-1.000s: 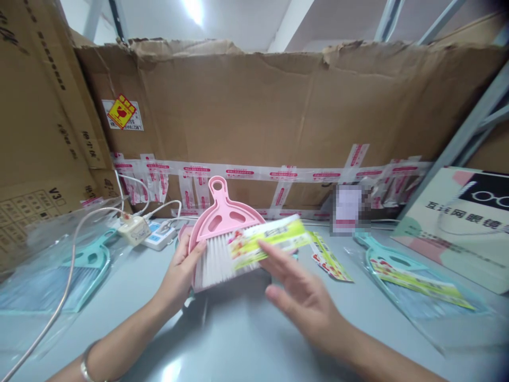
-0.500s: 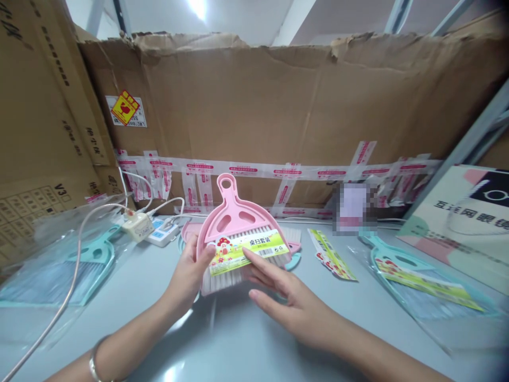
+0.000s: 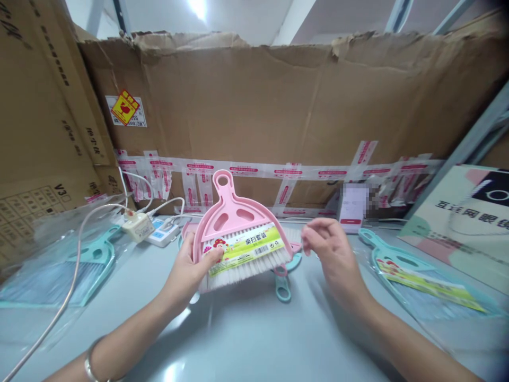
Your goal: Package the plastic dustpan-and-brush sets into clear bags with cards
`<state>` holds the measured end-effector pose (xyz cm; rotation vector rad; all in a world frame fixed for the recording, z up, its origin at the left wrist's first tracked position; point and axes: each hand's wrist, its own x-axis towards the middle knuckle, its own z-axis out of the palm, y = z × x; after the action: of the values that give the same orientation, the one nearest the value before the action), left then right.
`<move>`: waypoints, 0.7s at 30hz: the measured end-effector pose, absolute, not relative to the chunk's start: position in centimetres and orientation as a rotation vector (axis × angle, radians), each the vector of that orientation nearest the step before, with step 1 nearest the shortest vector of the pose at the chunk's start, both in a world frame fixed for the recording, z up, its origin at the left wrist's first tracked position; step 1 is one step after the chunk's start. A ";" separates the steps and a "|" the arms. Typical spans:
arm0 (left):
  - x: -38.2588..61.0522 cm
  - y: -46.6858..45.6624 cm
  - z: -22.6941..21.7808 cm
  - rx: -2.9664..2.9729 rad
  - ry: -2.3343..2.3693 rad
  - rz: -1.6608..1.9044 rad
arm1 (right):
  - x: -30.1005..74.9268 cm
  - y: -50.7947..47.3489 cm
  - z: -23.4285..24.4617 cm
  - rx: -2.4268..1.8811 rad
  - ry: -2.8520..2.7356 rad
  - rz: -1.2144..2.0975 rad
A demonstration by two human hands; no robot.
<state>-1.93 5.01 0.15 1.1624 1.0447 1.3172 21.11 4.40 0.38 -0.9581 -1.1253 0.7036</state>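
Note:
My left hand (image 3: pixel 194 268) grips the left edge of a pink dustpan (image 3: pixel 240 215), its thumb over the front. A brush with white bristles (image 3: pixel 238 270) is nested in the pan, and a printed mushroom label card (image 3: pixel 248 245) lies across it. The dustpan is held up, handle at the top. My right hand (image 3: pixel 334 254) is apart from it, to the right, with fingers curled in; whatever they hold, if anything, is hidden. Behind the held set, more pink and teal pieces show in part, including a teal handle with a hole (image 3: pixel 283 289).
Bagged teal dustpan sets lie at the left (image 3: pixel 95 260) and right (image 3: pixel 409 265). A power strip (image 3: pixel 163 232) with a charger (image 3: pixel 137 227) and cables sits back left. A phone (image 3: pixel 352 204) leans at the large cardboard box (image 3: pixel 258 106); a white printed box (image 3: pixel 457 223) stands right.
My right hand has left the label on the dustpan and moved right and up, over where a loose label card lay; that card is out of sight. The dustpan has shifted slightly left.

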 end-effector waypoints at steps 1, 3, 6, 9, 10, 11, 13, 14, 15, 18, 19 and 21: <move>-1.9 4.9 0.2 1.179 1.056 1.300 | 21.2 4.9 0.5 -1.002 -1.132 0.820; -1.8 4.7 0.3 1.215 1.075 1.257 | 21.1 5.5 0.4 -1.038 -1.209 1.143; -1.4 4.3 0.6 1.244 1.076 1.197 | 20.6 5.6 -0.1 -0.985 -1.291 1.460; -1.3 4.2 0.7 1.228 1.056 1.161 | 20.2 5.1 -0.2 -0.961 -1.296 1.502; -1.4 4.2 0.7 1.222 1.050 1.153 | 20.2 5.0 -0.1 -0.964 -1.300 1.510; -1.4 4.3 0.7 1.218 1.043 1.148 | 20.3 4.9 0.1 -0.966 -1.311 1.518; -1.6 4.4 0.7 1.215 1.025 1.137 | 20.5 4.8 0.3 -0.980 -1.335 1.532; -1.8 4.5 0.6 1.215 1.014 1.131 | 20.5 4.7 0.3 -0.991 -1.339 1.534; -1.8 4.6 0.6 1.214 1.003 1.126 | 20.6 4.7 0.3 -1.001 -1.336 1.535; -1.9 4.6 0.2 1.209 0.983 1.125 | 20.3 4.6 -0.3 -0.959 -1.270 1.578; -1.8 4.6 0.1 1.210 0.977 1.121 | 20.1 4.6 -0.5 -0.927 -1.240 1.605; -1.7 4.6 -0.1 1.225 0.971 1.106 | 19.7 4.5 -0.9 -0.875 -1.189 1.644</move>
<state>-1.75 4.61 -0.13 1.2249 0.9711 1.1058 19.74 4.52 -0.92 -0.8746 -1.1892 1.6444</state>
